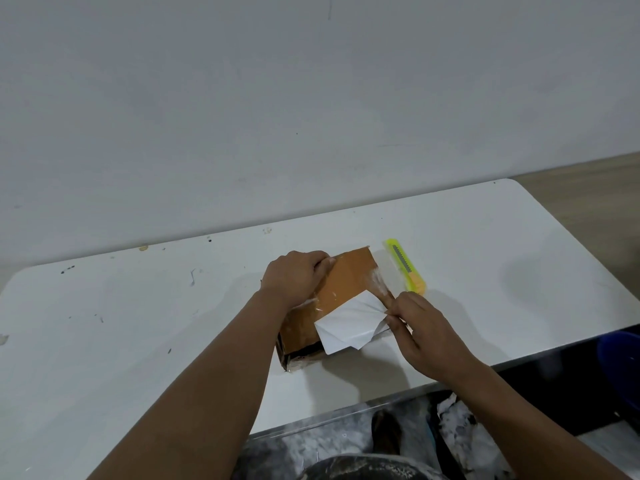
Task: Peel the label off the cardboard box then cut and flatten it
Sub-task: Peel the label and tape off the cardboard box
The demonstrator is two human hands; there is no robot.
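Brown cardboard box (341,289), taped and closed, lies on a white table (138,323), long axis running away and rightward. Left hand (294,277) clamps its far-left edge; right hand (424,325) pinches the half-lifted white paper label (349,323) at the box's near-right corner. Peeling low and slowly should avoid tearing. Beside the box's right side lies a yellow-green utility knife (407,266).

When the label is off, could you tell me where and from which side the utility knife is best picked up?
Grip the utility knife around its yellow-green body, coming from the right with the right hand. It lies flat just right of the cardboard box, lengthwise away from you, so its right flank is open; the box crowds the left.
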